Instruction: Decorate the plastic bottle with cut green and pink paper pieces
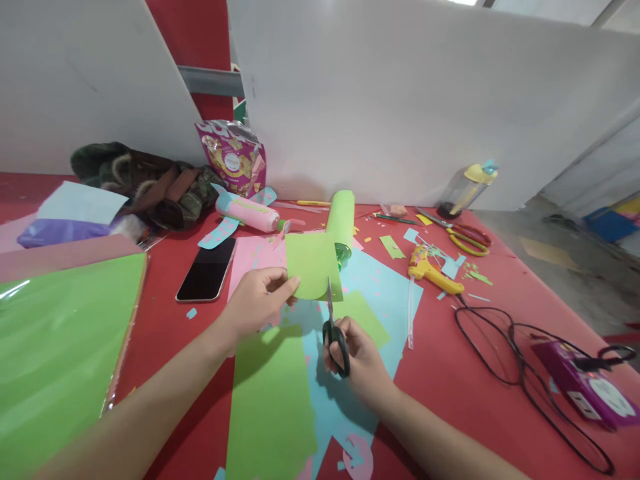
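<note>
Between thumb and fingers, my left hand pinches the left edge of a small green paper piece, held above the table. Its lower edge is rounded, and a cut runs up near its right side. My right hand grips black-handled scissors, whose blades point up into the paper at that cut. Beneath both hands lie a large green sheet and a light blue sheet. Just behind the paper is a bottle wrapped in green paper, its green end showing.
A phone and a pink paper-wrapped bottle with blue wings lie to the left. Rightward are a yellow glue gun, red-and-yellow-handled scissors, a black cable and a purple power box. Paper scraps litter the red table.
</note>
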The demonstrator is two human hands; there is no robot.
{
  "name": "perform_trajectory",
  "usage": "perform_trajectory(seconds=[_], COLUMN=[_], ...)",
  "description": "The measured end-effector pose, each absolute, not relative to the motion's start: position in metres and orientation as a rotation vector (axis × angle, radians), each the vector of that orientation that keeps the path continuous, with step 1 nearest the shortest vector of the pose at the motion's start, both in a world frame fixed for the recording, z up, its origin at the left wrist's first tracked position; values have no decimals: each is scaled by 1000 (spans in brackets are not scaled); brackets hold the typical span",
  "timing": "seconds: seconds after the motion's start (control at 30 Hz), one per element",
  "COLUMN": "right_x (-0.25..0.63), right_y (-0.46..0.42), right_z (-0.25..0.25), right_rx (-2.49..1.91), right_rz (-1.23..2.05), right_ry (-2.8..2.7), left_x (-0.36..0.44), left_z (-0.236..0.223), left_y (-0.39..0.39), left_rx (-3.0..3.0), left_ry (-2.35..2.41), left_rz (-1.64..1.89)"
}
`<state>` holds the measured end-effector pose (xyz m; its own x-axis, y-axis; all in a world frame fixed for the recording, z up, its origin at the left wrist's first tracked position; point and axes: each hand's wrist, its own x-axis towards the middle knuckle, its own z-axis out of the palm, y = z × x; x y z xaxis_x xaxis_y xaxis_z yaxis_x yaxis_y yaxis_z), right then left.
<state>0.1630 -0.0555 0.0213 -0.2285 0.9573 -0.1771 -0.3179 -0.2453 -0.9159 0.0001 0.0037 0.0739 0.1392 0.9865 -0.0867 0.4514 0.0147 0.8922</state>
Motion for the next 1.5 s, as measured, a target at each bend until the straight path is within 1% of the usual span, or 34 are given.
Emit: perform_trajectory(seconds=[0.1,0.2,0.6,1.5], right_x=[162,161,164,161], right_y=[-56,-58,-59,-58], right_z=[22,21,18,21], right_rx=[-993,-977,-907,-932], right_rz=[1672,1714,1713,1688], right_ry=[-963,-965,-1070,-966], left_x=[3,7,10,2], left_z=[72,67,61,73], left_y=[3,1,-1,3], left_rx=[1457,1368,1515,1569], left_ry=[1401,1347,1267,1420], left_rz=[815,759,647,593])
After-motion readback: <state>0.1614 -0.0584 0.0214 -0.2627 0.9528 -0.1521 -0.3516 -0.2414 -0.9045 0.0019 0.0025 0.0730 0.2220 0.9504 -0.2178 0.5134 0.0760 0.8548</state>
